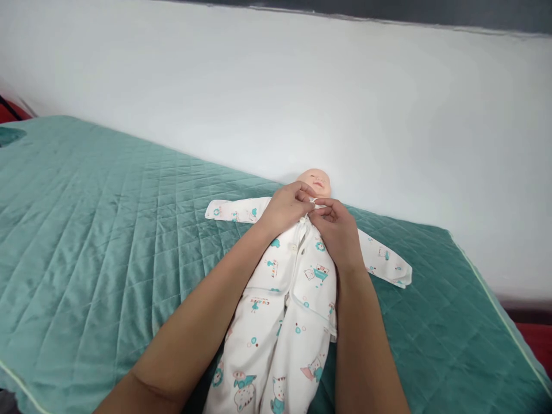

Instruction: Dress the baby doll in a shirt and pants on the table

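Note:
A baby doll (315,180) lies on its back, dressed in a white printed jacket (280,264) and matching white printed trousers (276,351). Both of my hands meet at the jacket's neckline, just below the doll's chin. My left hand (290,206) pinches the jacket's front edge from the left side. From the right, my right hand (337,227) pinches the other edge, its fingertips touching or nearly touching the left ones. Whatever fastener is between the fingertips is hidden. Lower down, the jacket front hangs partly apart. Its sleeves (237,210) stretch out to both sides.
A green quilted cover (129,230) spreads under the doll, with a pale piped edge at the right. Behind the doll's head rises a white wall (259,86) with a dark band along its top. Red patches show at the far left and right edges.

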`<state>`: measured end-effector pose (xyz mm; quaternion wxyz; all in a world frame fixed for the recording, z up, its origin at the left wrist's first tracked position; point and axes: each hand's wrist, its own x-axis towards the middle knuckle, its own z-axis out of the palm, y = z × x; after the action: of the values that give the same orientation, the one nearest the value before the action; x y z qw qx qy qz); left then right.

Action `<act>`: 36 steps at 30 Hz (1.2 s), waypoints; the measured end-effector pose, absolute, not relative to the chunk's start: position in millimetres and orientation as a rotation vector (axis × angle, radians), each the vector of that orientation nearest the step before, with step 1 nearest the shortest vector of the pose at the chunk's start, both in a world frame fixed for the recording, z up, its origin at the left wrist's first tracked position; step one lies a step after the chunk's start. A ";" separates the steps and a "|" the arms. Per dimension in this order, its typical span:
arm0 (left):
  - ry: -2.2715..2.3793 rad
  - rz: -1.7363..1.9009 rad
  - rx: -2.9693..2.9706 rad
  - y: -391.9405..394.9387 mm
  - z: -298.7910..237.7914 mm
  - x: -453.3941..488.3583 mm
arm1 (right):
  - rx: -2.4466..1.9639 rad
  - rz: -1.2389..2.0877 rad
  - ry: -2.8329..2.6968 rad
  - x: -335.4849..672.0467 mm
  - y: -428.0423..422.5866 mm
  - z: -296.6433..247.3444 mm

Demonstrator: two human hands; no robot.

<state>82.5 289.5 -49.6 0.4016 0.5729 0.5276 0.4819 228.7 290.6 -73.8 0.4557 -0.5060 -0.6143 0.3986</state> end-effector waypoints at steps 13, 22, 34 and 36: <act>1.370 1.214 1.466 291.3 -52.0 82.8 | -1.230 1.012 -1.490 228.7 291.1 -74.1; 1.368 1.249 1.452 294.2 -56.4 82.0 | -1.263 1.016 -1.484 228.5 290.4 -72.3; 1.450 1.196 1.444 285.4 -45.2 83.6 | -1.292 1.083 -1.460 236.7 293.4 -74.6; 1.447 1.188 1.453 285.1 -44.8 83.1 | -1.313 1.045 -1.455 235.4 292.9 -74.3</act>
<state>83.1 285.1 -44.8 0.3764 0.5680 0.5658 0.4643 235.4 292.9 -74.3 0.4445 -0.5295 -0.5869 0.4214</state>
